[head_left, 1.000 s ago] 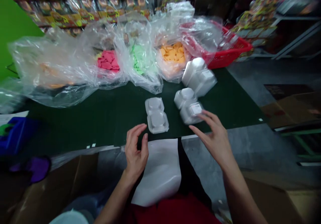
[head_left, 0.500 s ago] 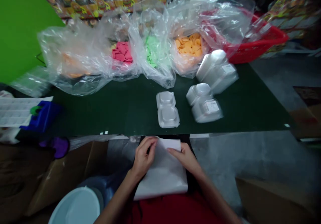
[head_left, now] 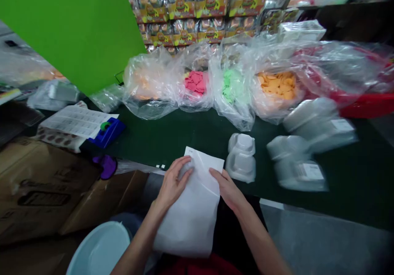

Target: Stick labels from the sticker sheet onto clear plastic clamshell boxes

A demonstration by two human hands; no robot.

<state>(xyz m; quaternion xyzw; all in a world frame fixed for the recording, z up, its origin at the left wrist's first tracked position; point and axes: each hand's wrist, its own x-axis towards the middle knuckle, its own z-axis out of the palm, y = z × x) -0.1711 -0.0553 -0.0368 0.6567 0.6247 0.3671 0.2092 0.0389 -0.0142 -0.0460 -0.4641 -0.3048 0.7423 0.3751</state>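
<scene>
At left on dark green worktop [head_left: 172, 135], printed label sheet [head_left: 74, 121] beside blue tape dispenser [head_left: 108, 134]; with left hand [head_left: 172, 181], touching upper left of white sheet [head_left: 189, 221], cannot tell if gripping; with right hand [head_left: 230, 189], grasping right edge of same, upper end overlapping worktop edge in view; farther right, clear clamshell container [head_left: 241, 159], then blurred clamshells [head_left: 298, 164]

Illegible print [head_left: 191, 150] on white sheet [head_left: 188, 221], blurred labelled containers [head_left: 292, 166], red basket [head_left: 369, 106] cut off.

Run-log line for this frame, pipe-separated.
left hand: touching white sheet | right hand: at sheet's right edge, thumb on top | clear container: on green table, near right hand
</scene>
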